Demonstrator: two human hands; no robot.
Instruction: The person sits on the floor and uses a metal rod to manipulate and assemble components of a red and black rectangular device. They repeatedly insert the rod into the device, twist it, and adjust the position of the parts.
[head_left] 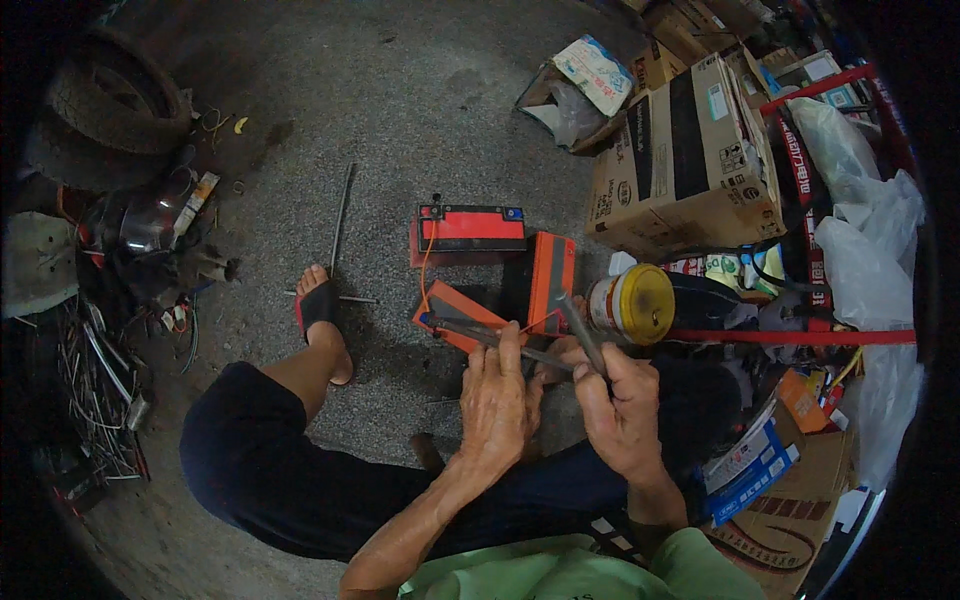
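My left hand (pixel 497 400) grips a long thin metal rod (pixel 470 331) that lies across an orange and black battery (pixel 455 315) on the floor. My right hand (pixel 620 405) is closed on the handle of a second tool (pixel 582 332) that angles up toward the rod. Two more orange and black batteries stand close by, one flat at the back (pixel 472 226), one on its side (pixel 550 280). An orange wire (pixel 425 270) runs from the back battery toward the nearest one.
A tin with a yellow lid (pixel 638 303) sits right of the batteries. Cardboard boxes (pixel 685 160) and white plastic bags (pixel 865 235) crowd the right. Tyres (pixel 110 105), a helmet (pixel 150 220) and wire scraps (pixel 95 385) line the left. My sandalled foot (pixel 320 310) rests on the concrete.
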